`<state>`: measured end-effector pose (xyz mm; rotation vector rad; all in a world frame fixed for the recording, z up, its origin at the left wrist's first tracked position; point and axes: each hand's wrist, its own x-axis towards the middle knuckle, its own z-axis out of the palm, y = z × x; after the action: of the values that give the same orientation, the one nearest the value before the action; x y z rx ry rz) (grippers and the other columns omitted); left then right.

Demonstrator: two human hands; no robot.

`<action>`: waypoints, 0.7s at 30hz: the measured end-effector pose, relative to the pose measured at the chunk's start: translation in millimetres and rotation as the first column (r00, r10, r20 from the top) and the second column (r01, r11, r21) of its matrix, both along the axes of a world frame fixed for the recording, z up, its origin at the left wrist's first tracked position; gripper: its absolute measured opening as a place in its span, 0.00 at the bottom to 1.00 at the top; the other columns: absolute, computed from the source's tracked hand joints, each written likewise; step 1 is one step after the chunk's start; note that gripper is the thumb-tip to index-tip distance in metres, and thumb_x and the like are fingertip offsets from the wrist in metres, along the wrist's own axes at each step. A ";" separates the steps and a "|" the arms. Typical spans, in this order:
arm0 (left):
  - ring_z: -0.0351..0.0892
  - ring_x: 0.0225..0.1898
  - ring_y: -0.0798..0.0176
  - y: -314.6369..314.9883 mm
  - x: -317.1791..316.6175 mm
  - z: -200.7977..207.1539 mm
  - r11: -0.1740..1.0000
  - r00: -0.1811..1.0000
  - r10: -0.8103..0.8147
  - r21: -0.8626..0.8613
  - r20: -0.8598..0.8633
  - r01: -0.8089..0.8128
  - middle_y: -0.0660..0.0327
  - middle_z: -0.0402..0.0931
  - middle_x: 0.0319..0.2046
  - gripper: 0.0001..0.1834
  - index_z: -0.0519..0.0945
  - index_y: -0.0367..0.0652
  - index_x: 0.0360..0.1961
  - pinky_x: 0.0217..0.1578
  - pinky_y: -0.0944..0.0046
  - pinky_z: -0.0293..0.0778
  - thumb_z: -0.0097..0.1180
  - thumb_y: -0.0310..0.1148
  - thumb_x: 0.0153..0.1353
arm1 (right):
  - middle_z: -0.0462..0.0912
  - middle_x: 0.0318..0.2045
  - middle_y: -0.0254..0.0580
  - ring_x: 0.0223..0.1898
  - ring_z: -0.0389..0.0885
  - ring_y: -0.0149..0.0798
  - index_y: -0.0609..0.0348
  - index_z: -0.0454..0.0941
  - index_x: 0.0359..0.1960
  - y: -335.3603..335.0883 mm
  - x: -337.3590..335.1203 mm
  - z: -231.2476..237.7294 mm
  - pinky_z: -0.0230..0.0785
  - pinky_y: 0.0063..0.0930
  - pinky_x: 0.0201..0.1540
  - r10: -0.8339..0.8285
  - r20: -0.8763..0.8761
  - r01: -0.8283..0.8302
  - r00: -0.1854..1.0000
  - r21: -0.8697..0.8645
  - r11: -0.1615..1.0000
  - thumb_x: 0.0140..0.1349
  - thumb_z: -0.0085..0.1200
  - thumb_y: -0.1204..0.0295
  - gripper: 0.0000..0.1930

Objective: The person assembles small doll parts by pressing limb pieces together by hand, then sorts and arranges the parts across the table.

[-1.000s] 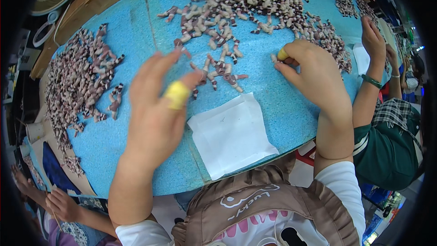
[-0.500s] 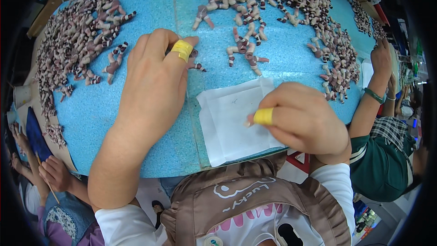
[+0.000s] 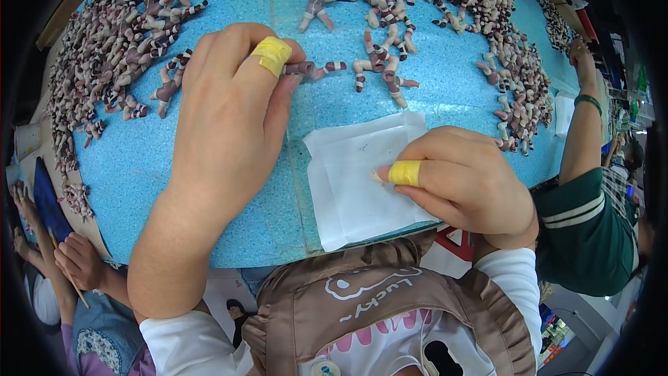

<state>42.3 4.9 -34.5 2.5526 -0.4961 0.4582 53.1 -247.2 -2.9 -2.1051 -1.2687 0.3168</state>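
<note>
Left hand [image 3: 229, 118] on figurine [image 3: 313, 68], right hand [image 3: 466, 181] on white cloth [image 3: 355, 181]

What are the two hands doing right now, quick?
Left hand: fingers curled down, fingertips on a small brown-and-white doll figure on the blue table.
Right hand: closed, pinching something tiny over the white cloth; cannot tell what.

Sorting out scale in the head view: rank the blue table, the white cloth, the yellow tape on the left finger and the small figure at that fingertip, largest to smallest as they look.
1. Blue table
2. White cloth
3. Yellow tape and small figure: they look about alike, and the figure is partly hidden under the left hand, so no ranking.
</note>
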 end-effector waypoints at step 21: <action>0.75 0.31 0.51 -9.4 -5.3 11.4 0.971 0.994 -0.035 -0.239 -0.100 0.011 0.55 0.79 0.29 0.10 0.80 0.39 0.40 0.34 0.58 0.69 0.59 0.25 0.55 | 0.75 0.32 0.33 0.39 0.72 0.40 0.54 0.83 0.31 -2.4 15.0 4.4 0.62 0.33 0.42 0.072 -0.190 -0.059 0.979 0.075 0.995 0.49 0.66 0.72 0.08</action>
<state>36.9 -4.5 -23.1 2.3228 -0.4062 0.3521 68.1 -249.6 1.5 -1.9268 -1.2183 0.4860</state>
